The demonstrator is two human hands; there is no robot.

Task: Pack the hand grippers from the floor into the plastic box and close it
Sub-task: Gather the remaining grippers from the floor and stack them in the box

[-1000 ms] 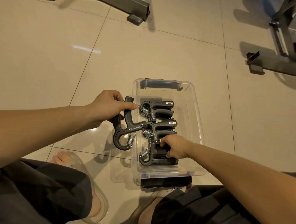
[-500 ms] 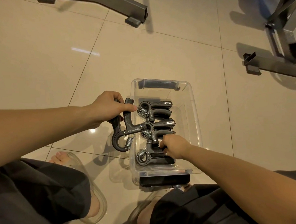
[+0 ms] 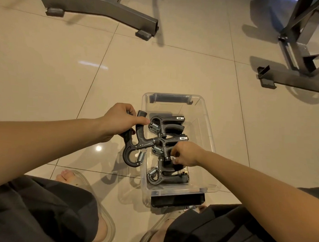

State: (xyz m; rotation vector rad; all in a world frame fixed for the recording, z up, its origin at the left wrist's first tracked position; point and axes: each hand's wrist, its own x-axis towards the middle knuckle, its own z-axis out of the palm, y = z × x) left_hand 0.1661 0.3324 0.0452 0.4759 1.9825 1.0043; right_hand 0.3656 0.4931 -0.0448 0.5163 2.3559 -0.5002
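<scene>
1. The tiled floor (image 3: 48,62) fills the view, pale and glossy.
2. Two grey metal frames stand on it at the far side, one at the upper left (image 3: 108,8) and one at the upper right (image 3: 294,78), both well apart from the box.
3. The person's dark shorts (image 3: 43,207) cover both knees at the near edge, with a translucent slipper (image 3: 91,187) on the left foot just beside the box.
4. The clear plastic box (image 3: 211,140) sits on the floor between the knees with its top open. It has a black latch at its far end (image 3: 171,99) and another at its near end (image 3: 177,200).
5. The left hand (image 3: 119,121) is over the floor just left of the box, its fingers clamped round one handle of the fourth hand gripper (image 3: 134,147).
6. The right hand (image 3: 186,154) reaches into the box with its fingers curled downward. I cannot tell whether they clamp anything.
7. The fourth hand gripper's hook and spring hang outside the box, while its arm crosses the left rim.
8. The three hand grippers (image 3: 167,124) lie in a row inside the box, handles pointing right.
</scene>
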